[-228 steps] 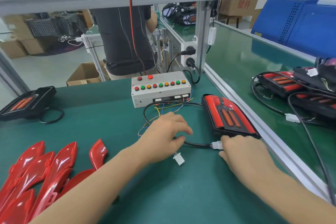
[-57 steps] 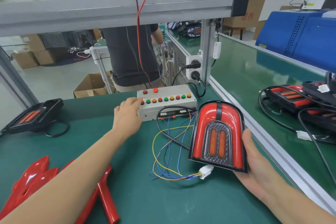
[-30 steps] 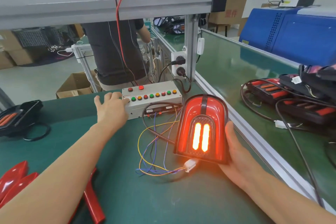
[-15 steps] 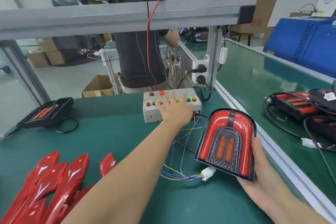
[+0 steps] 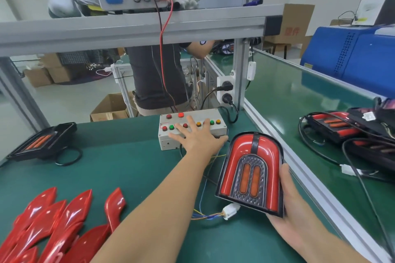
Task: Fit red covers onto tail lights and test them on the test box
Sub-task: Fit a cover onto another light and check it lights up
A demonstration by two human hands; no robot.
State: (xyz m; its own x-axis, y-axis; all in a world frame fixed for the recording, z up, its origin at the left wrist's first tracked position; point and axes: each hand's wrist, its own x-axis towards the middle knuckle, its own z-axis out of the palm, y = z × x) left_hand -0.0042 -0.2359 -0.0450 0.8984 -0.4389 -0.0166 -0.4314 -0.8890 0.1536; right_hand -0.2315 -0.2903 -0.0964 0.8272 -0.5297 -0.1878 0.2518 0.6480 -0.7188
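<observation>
A: At the twelve o'clock side of the green bench sits the test box, and the left hand lies flat across its button row, fingers straight and spread, gripping nothing. Which button is under a fingertip, I cannot tell.

B: And the tail light?

A: At about three o'clock from that forearm, propped up facing the camera with its red cover on. The right hand cradles it from behind and below, thumb laid along the right edge. Its lamps look unlit.

B: What might spoil things?

A: Spread fingers could press two buttons together and muddle the reading, I judge. The white connector and its coloured wires run under the left forearm; a careless sweep could snag them and tug the plug loose. The light rests on an open palm more than in a grip, so a pull on the lead might tip it.

B: Room to move?

A: The aluminium rail lies just beside the right hand at three o'clock, so little slack there. Loose red covers crowd seven o'clock. Open mat lies between them and the wires, and toward ten o'clock short of another tail light.
</observation>
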